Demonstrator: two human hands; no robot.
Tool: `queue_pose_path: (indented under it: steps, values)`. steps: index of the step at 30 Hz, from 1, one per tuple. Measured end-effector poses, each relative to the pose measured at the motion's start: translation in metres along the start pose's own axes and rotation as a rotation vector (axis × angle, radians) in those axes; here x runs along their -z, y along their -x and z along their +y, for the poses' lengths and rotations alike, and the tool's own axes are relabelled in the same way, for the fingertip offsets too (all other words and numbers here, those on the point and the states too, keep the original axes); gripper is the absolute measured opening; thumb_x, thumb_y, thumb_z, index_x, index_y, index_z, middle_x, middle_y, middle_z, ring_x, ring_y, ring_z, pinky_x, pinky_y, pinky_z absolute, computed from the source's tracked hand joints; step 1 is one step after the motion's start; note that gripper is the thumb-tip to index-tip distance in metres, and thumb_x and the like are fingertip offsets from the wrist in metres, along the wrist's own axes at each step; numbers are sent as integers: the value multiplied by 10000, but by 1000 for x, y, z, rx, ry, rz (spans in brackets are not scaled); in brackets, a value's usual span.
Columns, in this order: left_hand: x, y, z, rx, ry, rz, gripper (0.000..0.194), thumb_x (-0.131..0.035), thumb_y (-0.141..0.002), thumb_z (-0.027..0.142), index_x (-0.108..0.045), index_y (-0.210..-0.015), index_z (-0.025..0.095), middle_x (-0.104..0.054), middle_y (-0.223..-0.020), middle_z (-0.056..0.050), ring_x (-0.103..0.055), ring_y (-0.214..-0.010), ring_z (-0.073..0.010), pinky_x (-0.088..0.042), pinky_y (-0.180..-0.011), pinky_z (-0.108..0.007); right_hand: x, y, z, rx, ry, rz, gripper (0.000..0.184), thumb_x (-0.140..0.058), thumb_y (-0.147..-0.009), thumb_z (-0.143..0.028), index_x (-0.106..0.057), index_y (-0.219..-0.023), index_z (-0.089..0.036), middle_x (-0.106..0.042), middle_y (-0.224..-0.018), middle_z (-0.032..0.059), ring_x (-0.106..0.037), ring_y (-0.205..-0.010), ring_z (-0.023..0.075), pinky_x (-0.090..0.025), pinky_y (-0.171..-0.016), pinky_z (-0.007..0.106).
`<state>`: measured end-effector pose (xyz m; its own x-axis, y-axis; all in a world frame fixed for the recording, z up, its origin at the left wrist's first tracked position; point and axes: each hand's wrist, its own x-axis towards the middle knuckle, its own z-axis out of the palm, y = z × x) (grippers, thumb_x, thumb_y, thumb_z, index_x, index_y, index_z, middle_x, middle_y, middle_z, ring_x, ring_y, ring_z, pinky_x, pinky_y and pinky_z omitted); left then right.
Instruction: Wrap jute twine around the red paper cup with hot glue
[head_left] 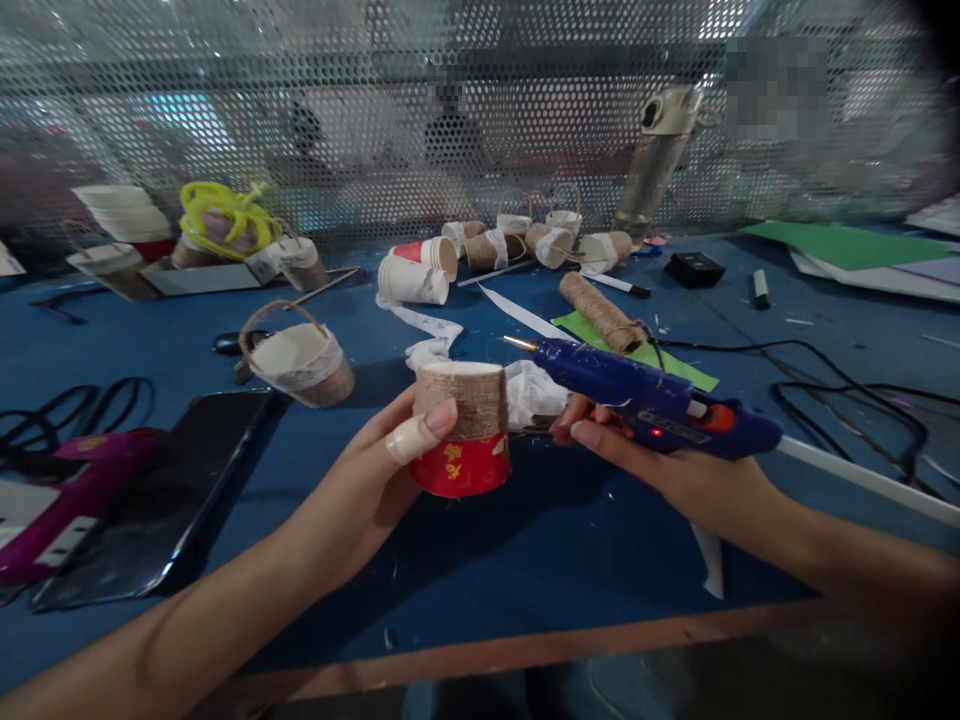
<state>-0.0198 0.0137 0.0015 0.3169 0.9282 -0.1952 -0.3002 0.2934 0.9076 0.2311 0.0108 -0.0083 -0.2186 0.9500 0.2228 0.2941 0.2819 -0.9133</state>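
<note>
left hand (384, 452) grips twine-wrapped cup (469, 402) | gold lettering (454, 459) illegible | right hand (679, 482) grips glue gun (611, 380)

Blue worktop (555, 560), perforated metal screen (525, 120) behind.
Screen rises along far edge; brownish strip (525, 650) lines near edge; bluish glow (180, 110) through screen, toward left.

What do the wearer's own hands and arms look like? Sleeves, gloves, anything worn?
Left hand: no glove; a pale, smooth wrap, like a sticking plaster, circles the thumb below the tip. Right hand: no glove, no ring or wrap visible. Both forearms are bare as far as they show: no sleeves, watch or bracelet in view.
</note>
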Motion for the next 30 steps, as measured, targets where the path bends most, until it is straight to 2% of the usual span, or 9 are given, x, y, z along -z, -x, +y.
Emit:
queue_pose_path:
  steps: [2, 5, 8, 12, 14, 17, 21, 26, 30]
  values:
    - [2, 0, 0, -16, 36, 12, 378, -750, -881, 420, -753, -1222, 258, -812, -1161, -27, -749, -1094, -255, -613, -853, -258, 1, 0, 0, -20, -29, 40, 214, -756, -877, -484, -689, -849, -283, -750, -945, -7, -732, -950, 217, -602, -952, 385]
    - [3, 0, 2, -57, 61, 6, 296, -699, -925, 392, -771, -1189, 277, -813, -1154, 3, -743, -1101, -241, -609, -879, -263, 5, 2, 1, -41, 37, 115, 246, -770, -845, -540, -727, -949, -321, -766, -1012, 0, -723, -1016, 261, -576, -1025, 445]
    - [-1, 3, 5, -87, 58, 4, 263, -635, -966, 373, -785, -1160, 278, -817, -1136, 32, -723, -1144, -249, -598, -897, -262, 9, 5, 3, -9, 113, 75, 215, -743, -868, -537, -728, -946, -338, -756, -987, 6, -721, -956, 281, -608, -924, 466]
    - [-6, 5, 8, -114, 64, 20, 245, -610, -977, 319, -789, -1136, 267, -825, -1083, 56, -724, -1133, -249, -601, -841, -250, 13, 6, 5, 62, 164, 17, 159, -711, -900, -458, -683, -831, -317, -720, -899, 18, -692, -853, 274, -603, -794, 448]
    - [-6, 5, 8, -128, 78, -12, 249, -611, -976, 289, -783, -1155, 272, -813, -1139, 62, -694, -1198, -258, -588, -913, -272, 14, 6, 4, 87, 175, -25, 126, -710, -896, -413, -673, -835, -309, -706, -901, 22, -668, -839, 268, -574, -749, 428]
    - [-2, 2, 6, -147, 112, 32, 214, -657, -954, 292, -796, -1115, 269, -804, -1165, 47, -640, -1287, -271, -551, -1022, -309, 15, 4, 2, 130, 180, -106, 25, -685, -889, -277, -662, -880, -281, -670, -870, 11, -626, -768, 214, -512, -685, 366]
    - [2, -1, 2, -183, 132, -22, 200, -769, -875, 368, -811, -1039, 260, -798, -1160, 8, -642, -1281, -288, -538, -1062, -357, 15, 4, 3, 189, 178, -112, 127, -630, -838, -110, -634, -845, -236, -629, -821, -18, -589, -715, 149, -462, -670, 306]
    - [4, -1, 1, -193, 127, -36, 186, -748, -897, 356, -801, -1036, 244, -786, -1170, -13, -662, -1236, -267, -530, -1058, -347, 13, 4, 2, 217, 181, -108, 143, -616, -831, -83, -606, -813, -224, -602, -790, -31, -568, -697, 126, -437, -653, 278]
    - [5, 0, 1, -197, 115, -10, 218, -711, -929, 356, -789, -1087, 228, -784, -1152, -30, -678, -1193, -255, -527, -1044, -347, 12, 3, 0, 224, 172, -100, 104, -633, -868, -119, -642, -848, -220, -622, -803, -20, -567, -686, 123, -432, -633, 276]
